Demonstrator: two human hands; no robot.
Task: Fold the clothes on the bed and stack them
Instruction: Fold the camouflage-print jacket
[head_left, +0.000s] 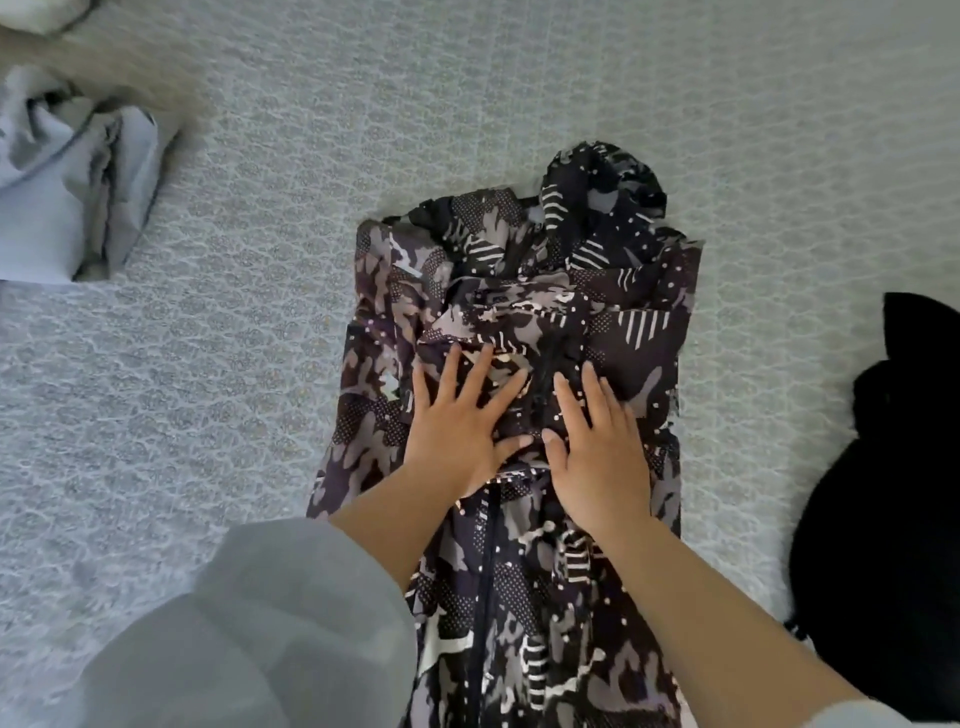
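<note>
A dark camouflage-patterned hooded jacket (524, 291) lies lengthwise on the bed (260, 322), hood at the far end, sleeves folded in over its front along the zip. My left hand (460, 423) presses flat on the folded part left of the zip, fingers straight and spread. Beside it, my right hand (597, 447) lies flat on the jacket right of the zip, thumb nearly touching the left thumb. The jacket's lower part runs toward me between my forearms.
A crumpled pale blue-grey garment (72, 192) lies at the far left of the bed. A black garment (883, 499) sits at the right edge. The bedcover is light grey with a woven pattern.
</note>
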